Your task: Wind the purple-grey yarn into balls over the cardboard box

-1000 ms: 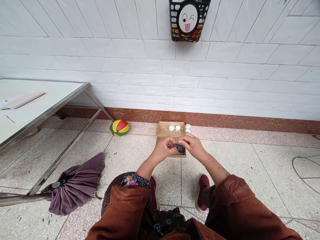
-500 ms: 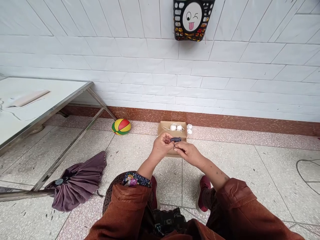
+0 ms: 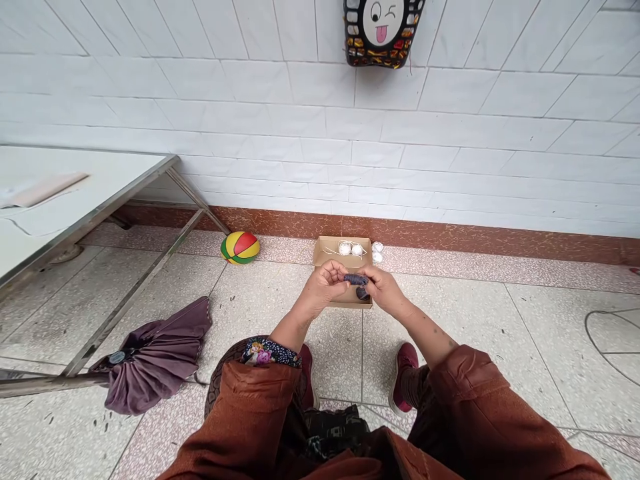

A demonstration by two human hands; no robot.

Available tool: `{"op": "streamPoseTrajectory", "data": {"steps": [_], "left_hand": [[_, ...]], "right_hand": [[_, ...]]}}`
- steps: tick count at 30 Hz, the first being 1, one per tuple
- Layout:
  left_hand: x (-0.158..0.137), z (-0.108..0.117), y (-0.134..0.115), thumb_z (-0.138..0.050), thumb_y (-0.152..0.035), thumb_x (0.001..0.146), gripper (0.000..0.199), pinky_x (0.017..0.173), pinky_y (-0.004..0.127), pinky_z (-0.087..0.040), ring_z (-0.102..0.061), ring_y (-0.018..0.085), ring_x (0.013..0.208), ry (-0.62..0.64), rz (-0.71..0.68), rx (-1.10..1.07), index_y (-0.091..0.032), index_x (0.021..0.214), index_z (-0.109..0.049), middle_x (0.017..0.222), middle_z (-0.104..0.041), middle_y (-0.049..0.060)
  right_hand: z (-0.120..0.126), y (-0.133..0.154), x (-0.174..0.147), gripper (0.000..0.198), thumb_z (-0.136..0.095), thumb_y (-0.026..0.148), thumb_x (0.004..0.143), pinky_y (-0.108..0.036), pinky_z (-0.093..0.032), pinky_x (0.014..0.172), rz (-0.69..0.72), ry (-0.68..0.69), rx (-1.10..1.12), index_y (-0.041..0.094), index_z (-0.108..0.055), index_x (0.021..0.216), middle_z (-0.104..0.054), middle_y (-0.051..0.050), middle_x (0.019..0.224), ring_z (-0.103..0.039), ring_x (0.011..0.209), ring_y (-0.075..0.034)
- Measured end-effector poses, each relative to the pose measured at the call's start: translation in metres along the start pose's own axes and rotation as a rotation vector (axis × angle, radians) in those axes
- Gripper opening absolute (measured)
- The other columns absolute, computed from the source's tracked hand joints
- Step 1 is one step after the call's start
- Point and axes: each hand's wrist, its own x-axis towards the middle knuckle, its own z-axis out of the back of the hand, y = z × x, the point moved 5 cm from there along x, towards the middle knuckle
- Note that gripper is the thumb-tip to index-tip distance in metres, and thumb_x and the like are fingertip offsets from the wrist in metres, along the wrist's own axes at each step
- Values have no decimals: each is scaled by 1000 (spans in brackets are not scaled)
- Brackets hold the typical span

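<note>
Between my two hands, above a cardboard box, is a small dark bundle of wound cord point(image 3: 355, 280). My left hand point(image 3: 324, 287) pinches its left end between thumb and fingers. At the other end, my right hand point(image 3: 381, 289) grips it with the fingertips closed. Just below the bundle, a second dark wound piece point(image 3: 363, 293) shows in the front part of the cardboard box point(image 3: 350, 305). Two white balls of string point(image 3: 345, 248) with loose ends lie in the back part of the box. My hands hide the middle of the box.
White balls point(image 3: 377, 248) stand beside the box by the wall. A striped ball point(image 3: 240, 248) is near a metal-legged table point(image 3: 165, 167). A folded purple umbrella point(image 3: 155, 360) lies at left. A black basket point(image 3: 383, 57) hangs on the wall; a wire frame point(image 3: 597, 333) is at right.
My right hand has moved up from below the bundle to its right end. The second dark piece in the box has come into sight. The view has tilted slightly down.
</note>
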Motion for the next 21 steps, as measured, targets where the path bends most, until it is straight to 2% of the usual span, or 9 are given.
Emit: {"op": "streamPoseTrajectory", "data": {"steps": [3, 6, 8, 10, 12, 14, 18, 21], "left_hand": [[2, 5, 0, -74, -20, 65, 25, 69, 23, -45, -57, 10, 71, -77, -9, -28, -18, 85, -59, 75, -61, -2], [6, 12, 4, -73, -19, 64, 24, 69, 23, -44, -57, 10, 69, -153, -34, 75, -18, 83, -60, 73, -62, -2], [8, 18, 7, -71, -17, 62, 21, 64, 23, -43, -54, 10, 64, -206, -56, 178, -18, 80, -60, 69, -60, -4], [9, 21, 8, -69, -15, 61, 19, 60, 23, -41, -52, 10, 60, -235, -81, 286, -19, 78, -60, 66, -58, -4], [7, 17, 8, -68, -13, 60, 18, 58, 23, -39, -51, 10, 59, -200, -96, 382, -19, 76, -61, 66, -58, -4], [4, 9, 7, -68, -12, 60, 17, 58, 23, -38, -49, 9, 59, -103, -80, 410, -19, 75, -62, 67, -57, -3], [-5, -8, 5, -72, -16, 64, 19, 60, 22, -39, -50, 9, 60, 105, 23, 224, -18, 78, -60, 68, -57, -4], [-5, -5, 3, -75, -21, 66, 23, 65, 23, -43, -56, 9, 66, 64, 33, 55, -18, 84, -61, 75, -62, -2]], "right_hand": [[-14, 4, -7, 16, -52, 24, 97, -28, -48, 69, 13, 67, -71, 21, -66, 89, -65, -2, 77, -61, 72, -16], [-22, 16, -15, 18, -50, 26, 99, -29, -49, 73, 116, 144, -173, 21, -65, 90, -66, -4, 85, -63, 80, -18], [-21, 25, -18, 19, -49, 28, 100, -29, -48, 73, 182, 180, -199, 21, -65, 93, -66, -5, 87, -63, 81, -18], [-13, 32, -18, 19, -48, 28, 101, -29, -48, 74, 209, 159, -174, 21, -65, 95, -65, -5, 87, -62, 81, -18], [-2, 33, -13, 19, -49, 29, 101, -30, -49, 75, 196, 94, -132, 22, -66, 97, -66, -5, 87, -62, 81, -18], [9, 29, -6, 19, -50, 29, 99, -31, -49, 75, 157, 10, -98, 23, -68, 95, -66, -5, 86, -62, 81, -19], [18, 7, 5, 17, -53, 28, 96, -32, -49, 75, 34, -115, -46, 22, -67, 88, -67, -4, 82, -62, 79, -19], [8, -7, 4, 15, -54, 26, 94, -30, -48, 70, -44, -76, -25, 22, -66, 87, -66, -2, 78, -62, 73, -18]]}}
